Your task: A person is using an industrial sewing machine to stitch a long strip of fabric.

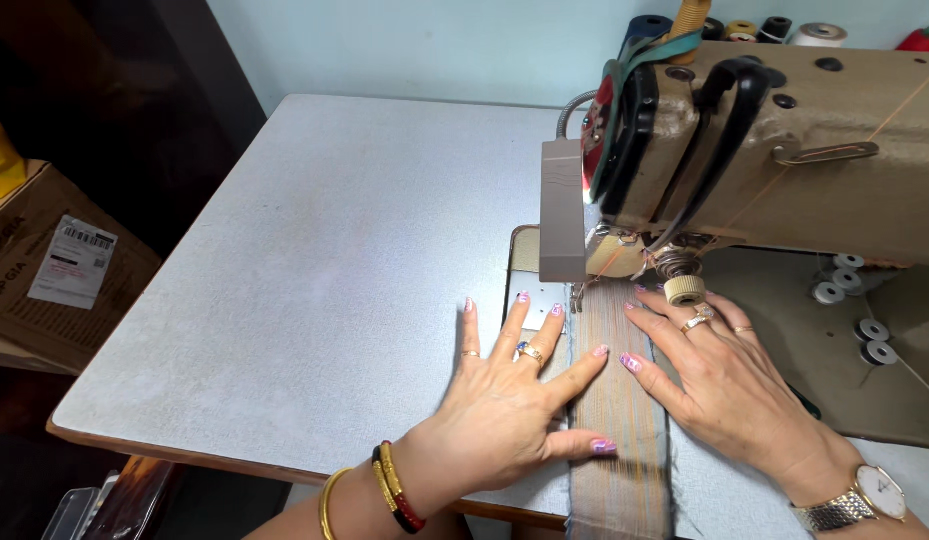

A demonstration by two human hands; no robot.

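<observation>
1. Fingers of the left hand [504, 400] and right hand [729, 385] were spread flat, gripping nothing.
2. Between them the striped fabric strip [616, 400] was pressed, running lengthwise toward the sewing machine [784, 150].
3. Both hands were equally near.

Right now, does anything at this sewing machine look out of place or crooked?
Nothing stands out. The striped fabric strip runs straight under the sewing machine, with the left hand and right hand flat on either side. Loose bobbins lie on the machine bed, not in the way.
</observation>
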